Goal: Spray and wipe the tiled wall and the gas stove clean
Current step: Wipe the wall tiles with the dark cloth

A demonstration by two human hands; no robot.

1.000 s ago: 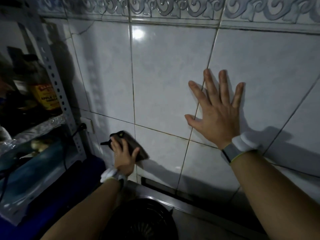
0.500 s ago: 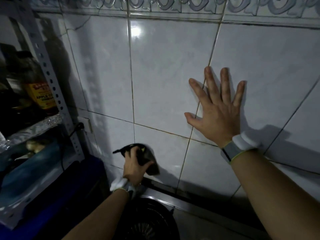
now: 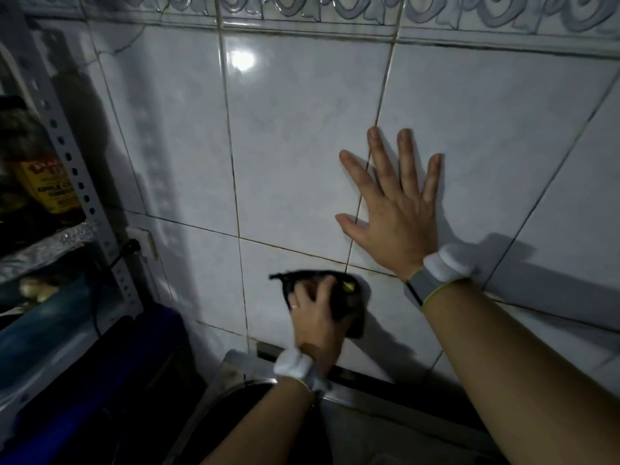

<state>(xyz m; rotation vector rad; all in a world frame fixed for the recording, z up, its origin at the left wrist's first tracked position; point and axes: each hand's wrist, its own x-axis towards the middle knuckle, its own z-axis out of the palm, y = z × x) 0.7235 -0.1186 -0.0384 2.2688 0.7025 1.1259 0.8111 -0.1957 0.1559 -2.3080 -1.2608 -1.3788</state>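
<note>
Head view: on the tiled wall [image 3: 302,146], at 6 o'clock, the left hand [image 3: 313,312] grips a dark cloth [image 3: 349,313], just above the gas stove [image 3: 365,419] rim. The right hand [image 3: 392,213], at 3 o'clock, lies flat on the tiles, fingers spread, holding nothing. At 9 o'clock a rack [image 3: 78,182] holds a labelled bottle [image 3: 48,187]

perforated metal rack [image 3: 72,182], vinegar bottle [image 3: 47,186], foil-lined shelf [image 3: 47,246], wall socket [image 3: 142,243]

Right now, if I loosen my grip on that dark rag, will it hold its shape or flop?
Probably flop: the dark rag bunches under your left hand with a loose corner sticking out. It looks thin, so likely light. On the glossy tiled wall it would probably slide down.
</note>
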